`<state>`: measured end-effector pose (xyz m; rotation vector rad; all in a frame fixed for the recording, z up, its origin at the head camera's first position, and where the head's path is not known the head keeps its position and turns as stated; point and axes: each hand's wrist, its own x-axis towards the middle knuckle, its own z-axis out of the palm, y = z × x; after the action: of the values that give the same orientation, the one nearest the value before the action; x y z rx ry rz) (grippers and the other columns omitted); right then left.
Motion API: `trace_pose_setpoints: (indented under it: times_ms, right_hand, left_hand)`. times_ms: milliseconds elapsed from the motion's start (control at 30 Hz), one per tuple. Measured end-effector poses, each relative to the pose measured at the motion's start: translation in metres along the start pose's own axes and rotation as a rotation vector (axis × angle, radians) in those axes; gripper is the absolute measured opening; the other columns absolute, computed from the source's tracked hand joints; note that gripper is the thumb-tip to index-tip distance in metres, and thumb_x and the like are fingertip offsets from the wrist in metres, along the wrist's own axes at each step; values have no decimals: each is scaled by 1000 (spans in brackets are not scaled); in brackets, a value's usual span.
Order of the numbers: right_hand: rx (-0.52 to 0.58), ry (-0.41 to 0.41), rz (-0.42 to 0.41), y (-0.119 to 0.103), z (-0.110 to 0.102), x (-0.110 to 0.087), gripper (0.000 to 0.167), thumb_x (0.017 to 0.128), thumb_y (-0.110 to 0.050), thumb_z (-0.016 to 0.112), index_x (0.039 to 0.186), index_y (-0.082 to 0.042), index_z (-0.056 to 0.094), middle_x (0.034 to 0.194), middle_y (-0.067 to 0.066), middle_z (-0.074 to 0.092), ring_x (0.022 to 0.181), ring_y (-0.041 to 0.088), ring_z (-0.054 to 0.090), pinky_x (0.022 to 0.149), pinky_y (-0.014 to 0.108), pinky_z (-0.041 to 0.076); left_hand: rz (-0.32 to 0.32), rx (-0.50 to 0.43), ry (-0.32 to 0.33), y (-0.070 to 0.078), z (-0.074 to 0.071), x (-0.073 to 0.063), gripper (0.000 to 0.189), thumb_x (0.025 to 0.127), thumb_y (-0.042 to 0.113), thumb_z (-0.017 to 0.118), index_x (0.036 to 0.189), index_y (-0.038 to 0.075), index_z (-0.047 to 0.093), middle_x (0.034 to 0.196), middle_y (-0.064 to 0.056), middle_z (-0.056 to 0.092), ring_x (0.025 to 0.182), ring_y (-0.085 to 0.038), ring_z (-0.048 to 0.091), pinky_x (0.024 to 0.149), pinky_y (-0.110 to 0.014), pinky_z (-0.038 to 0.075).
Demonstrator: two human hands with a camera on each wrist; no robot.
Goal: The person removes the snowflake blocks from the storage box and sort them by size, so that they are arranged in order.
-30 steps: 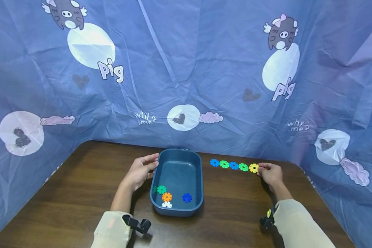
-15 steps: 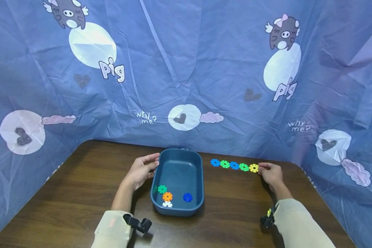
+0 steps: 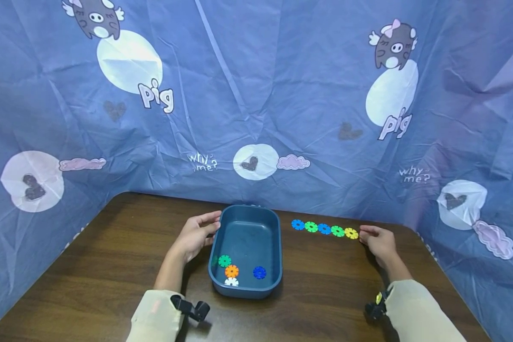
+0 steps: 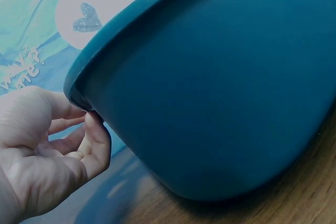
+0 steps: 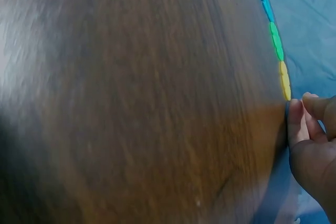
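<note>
Head view: the left hand (image 3: 194,238) pinches a blue tub (image 3: 244,292) holding four discs (image 3: 232,271); far right, the right hand (image 3: 380,243), loose and empty, borders a five-disc row (image 3: 324,229). Left wrist: fingers (image 4: 94,135) at the tub's rim (image 4: 131,17). Right wrist: fingertips (image 5: 296,111) beside the yellow disc (image 5: 284,81). Lining-up seems underway; extending likely needs another disc.

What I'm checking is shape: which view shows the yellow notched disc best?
The head view: the yellow notched disc shows its face and center hole. The right wrist view has it nearly edge-on; the left wrist view lacks it.
</note>
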<state>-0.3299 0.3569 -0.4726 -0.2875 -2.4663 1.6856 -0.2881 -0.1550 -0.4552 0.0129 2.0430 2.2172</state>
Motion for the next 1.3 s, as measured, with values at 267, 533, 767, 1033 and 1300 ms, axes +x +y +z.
trace_pose_setpoints:
  times_ms: [267, 533, 767, 1033, 1300]
  right_hand:
    - [23, -95, -48, -10, -3, -5, 38, 100, 11, 53, 136, 21, 49, 117, 24, 67, 91, 3, 67, 83, 23, 58]
    - [-10, -206, -183, -31, 13, -11, 36, 100, 8, 57, 133, 21, 53, 118, 32, 64, 94, 11, 70, 86, 32, 59]
    - [-73, -285, -291, -56, 39, -22, 30, 98, 1, 65, 125, 15, 63, 113, 33, 67, 93, 23, 72, 81, 31, 60]
    - [-164, -383, -403, -84, 73, -42, 22, 95, -2, 70, 116, 8, 70, 104, 25, 72, 88, 32, 70, 75, 38, 60]
    - [-260, -482, -540, -118, 106, -67, 20, 95, -7, 73, 114, -1, 73, 95, 6, 74, 89, 20, 68, 81, 38, 56]
  left_hand:
    - [12, -11, -9, -1, 1, 0, 46, 103, 3, 56, 148, -2, 49, 137, -20, 51, 103, -15, 57, 76, -24, 55]
    - [11, -15, -3, -2, 1, 0, 46, 103, 2, 56, 148, -3, 49, 137, -19, 51, 103, -15, 57, 74, -23, 54]
    - [16, -9, -9, -2, 1, 0, 46, 103, 2, 56, 148, -3, 49, 138, -21, 50, 105, -16, 57, 75, -24, 55]
    - [7, -6, -11, -3, 0, 1, 45, 103, 3, 56, 148, -1, 50, 139, -20, 51, 105, -16, 57, 76, -25, 55]
    - [11, -7, -11, -4, 0, 2, 46, 104, 4, 56, 149, -1, 49, 139, -20, 51, 102, -13, 58, 76, -24, 55]
